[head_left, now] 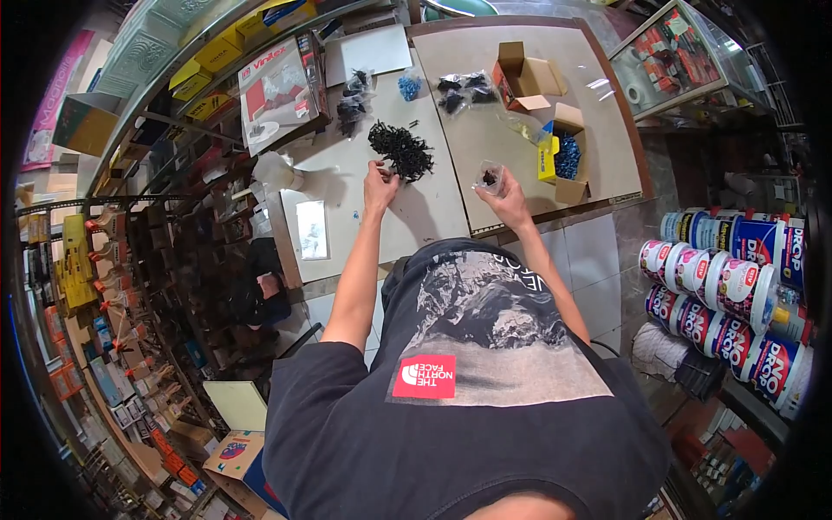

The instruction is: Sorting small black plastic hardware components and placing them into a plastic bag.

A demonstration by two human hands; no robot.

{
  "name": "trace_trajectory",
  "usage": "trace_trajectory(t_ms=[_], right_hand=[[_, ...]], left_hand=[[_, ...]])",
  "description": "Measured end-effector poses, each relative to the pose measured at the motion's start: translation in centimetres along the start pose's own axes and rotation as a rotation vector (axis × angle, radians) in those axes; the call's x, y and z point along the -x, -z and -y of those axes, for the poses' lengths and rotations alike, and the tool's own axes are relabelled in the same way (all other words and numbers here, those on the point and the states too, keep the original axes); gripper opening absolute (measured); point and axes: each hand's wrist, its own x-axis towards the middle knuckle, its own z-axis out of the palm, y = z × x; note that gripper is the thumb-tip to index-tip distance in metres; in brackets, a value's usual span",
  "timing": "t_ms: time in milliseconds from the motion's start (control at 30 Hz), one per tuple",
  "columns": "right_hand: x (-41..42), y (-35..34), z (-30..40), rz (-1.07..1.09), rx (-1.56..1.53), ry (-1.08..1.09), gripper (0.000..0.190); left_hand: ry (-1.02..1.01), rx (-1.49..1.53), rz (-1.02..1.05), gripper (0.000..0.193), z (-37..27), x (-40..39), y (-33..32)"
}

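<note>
A loose pile of small black pieces [402, 151], which look like screws or wall plugs, lies on the pale tabletop [416, 234]. At the near left edge of this pile are the fingers of my left hand [381, 185]; whether they pinch a piece is too small to tell. Farther right, my right hand [507, 198] holds a small clear plastic bag [491, 177] with a few dark pieces inside. Its mouth faces upward.
Filled bags of black pieces [465, 91] lie beyond the pile, near a bag of blue pieces [409, 85]. An open carton [526, 75] stands behind a box of blue plugs [567, 157]. On the left are a plastic cup [292, 178] and a Vinilex box [279, 91].
</note>
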Motion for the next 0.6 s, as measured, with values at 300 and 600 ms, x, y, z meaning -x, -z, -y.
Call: trace_trajectory(t_ms=[300,600], right_hand=[[0.1,0.3,-0.2,0.016,0.031,-0.026,0.042],[-0.9,-0.3,-0.4,0.031,-0.014,-0.011,0.045]], left_hand=[[-0.062,0.048,-0.019,0.04,0.4,0.2,-0.9],[-0.061,0.01,0.05,0.039,0.6,2.5,0.3]])
